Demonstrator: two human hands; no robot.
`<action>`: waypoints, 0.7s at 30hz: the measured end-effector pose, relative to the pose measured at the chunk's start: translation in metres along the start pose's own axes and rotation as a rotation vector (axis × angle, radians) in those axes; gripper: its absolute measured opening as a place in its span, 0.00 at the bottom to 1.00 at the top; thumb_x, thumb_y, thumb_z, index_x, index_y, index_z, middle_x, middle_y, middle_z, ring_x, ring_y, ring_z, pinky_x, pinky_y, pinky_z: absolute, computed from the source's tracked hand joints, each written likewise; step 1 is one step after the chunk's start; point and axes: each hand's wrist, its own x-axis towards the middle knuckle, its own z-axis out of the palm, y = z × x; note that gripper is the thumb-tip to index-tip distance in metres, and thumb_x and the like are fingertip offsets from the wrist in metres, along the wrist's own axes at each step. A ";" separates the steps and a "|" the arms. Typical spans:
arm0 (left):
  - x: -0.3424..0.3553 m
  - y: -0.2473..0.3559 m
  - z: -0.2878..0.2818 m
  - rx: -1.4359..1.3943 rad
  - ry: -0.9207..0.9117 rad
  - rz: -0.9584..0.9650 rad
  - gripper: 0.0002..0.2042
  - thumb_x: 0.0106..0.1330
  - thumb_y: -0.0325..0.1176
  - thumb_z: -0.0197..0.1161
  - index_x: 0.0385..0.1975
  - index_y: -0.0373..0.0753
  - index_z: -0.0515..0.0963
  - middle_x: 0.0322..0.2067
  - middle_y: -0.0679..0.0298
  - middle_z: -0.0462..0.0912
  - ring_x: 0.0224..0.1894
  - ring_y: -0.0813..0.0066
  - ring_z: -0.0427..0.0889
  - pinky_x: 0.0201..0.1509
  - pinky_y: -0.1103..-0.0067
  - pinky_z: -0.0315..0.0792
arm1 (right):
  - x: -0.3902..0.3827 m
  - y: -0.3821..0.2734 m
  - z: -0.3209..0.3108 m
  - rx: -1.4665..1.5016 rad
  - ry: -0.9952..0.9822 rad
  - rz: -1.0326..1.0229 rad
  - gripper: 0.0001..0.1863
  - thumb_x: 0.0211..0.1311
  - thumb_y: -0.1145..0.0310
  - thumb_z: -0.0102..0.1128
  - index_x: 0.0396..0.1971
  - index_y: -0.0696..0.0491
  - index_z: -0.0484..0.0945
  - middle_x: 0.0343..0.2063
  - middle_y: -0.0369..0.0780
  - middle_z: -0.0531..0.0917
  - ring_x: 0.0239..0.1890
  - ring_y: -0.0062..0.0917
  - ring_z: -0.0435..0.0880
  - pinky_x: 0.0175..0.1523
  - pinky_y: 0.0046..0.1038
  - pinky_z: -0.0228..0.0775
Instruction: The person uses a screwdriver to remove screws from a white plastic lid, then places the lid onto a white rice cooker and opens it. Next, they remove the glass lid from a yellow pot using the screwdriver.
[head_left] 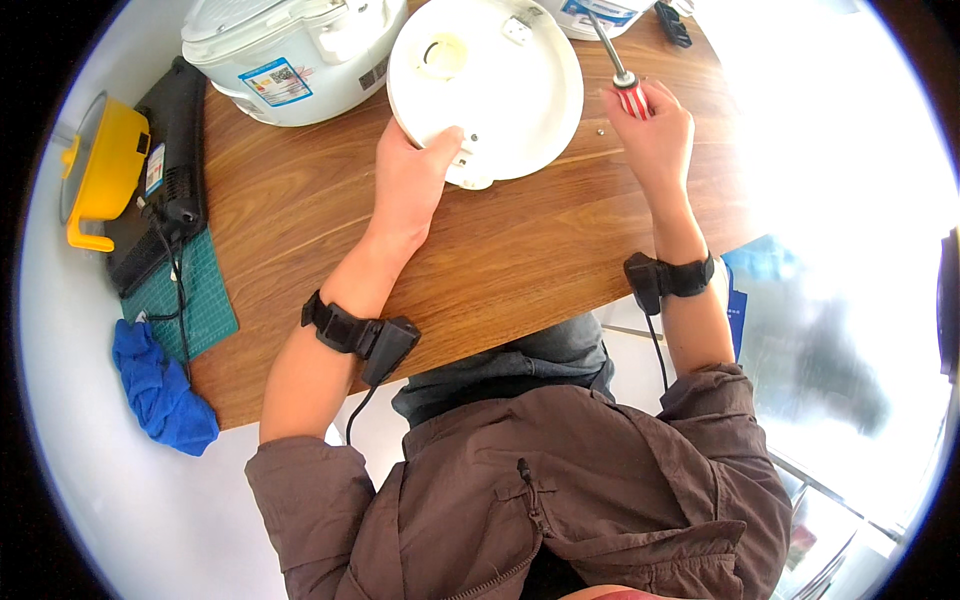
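My left hand grips the lower left edge of a round white plastic piece, thumb on its surface beside small dark holes. The piece has a raised ring and small fittings. My right hand is closed on a screwdriver with a red-and-white handle, its metal shaft pointing up and away, to the right of the white piece and apart from it. A small metal screw lies on the wooden table between them. A black strapped device with a cable sits on each forearm.
A white appliance stands at upper left, another at the back, near a small black part. At left are a yellow pot, black equipment with cables, a green mat and a blue cloth.
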 end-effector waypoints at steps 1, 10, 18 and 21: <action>-0.001 0.002 0.001 -0.005 -0.005 0.001 0.20 0.68 0.24 0.62 0.59 0.27 0.71 0.55 0.55 0.81 0.55 0.69 0.81 0.61 0.73 0.74 | 0.003 -0.008 0.003 0.019 0.031 -0.017 0.17 0.57 0.58 0.73 0.35 0.57 0.88 0.34 0.41 0.87 0.34 0.33 0.87 0.44 0.31 0.77; 0.000 0.001 0.001 0.013 0.002 -0.017 0.20 0.68 0.23 0.62 0.59 0.27 0.72 0.54 0.54 0.82 0.54 0.69 0.82 0.59 0.73 0.76 | 0.045 -0.037 0.054 -0.045 0.111 -0.316 0.15 0.57 0.58 0.74 0.34 0.56 0.88 0.31 0.36 0.85 0.32 0.31 0.85 0.42 0.29 0.76; 0.001 0.004 0.002 0.035 -0.013 0.016 0.19 0.67 0.23 0.62 0.58 0.27 0.73 0.53 0.55 0.82 0.53 0.70 0.83 0.58 0.74 0.76 | 0.045 -0.034 0.066 -0.064 0.130 -0.328 0.12 0.55 0.62 0.71 0.36 0.52 0.89 0.37 0.36 0.86 0.37 0.36 0.86 0.46 0.33 0.77; 0.001 0.003 0.002 0.024 -0.021 0.035 0.19 0.67 0.23 0.63 0.58 0.28 0.73 0.53 0.55 0.82 0.53 0.70 0.83 0.58 0.74 0.76 | 0.045 -0.030 0.069 -0.047 0.171 -0.362 0.12 0.55 0.63 0.73 0.34 0.55 0.88 0.32 0.35 0.86 0.33 0.32 0.86 0.42 0.29 0.76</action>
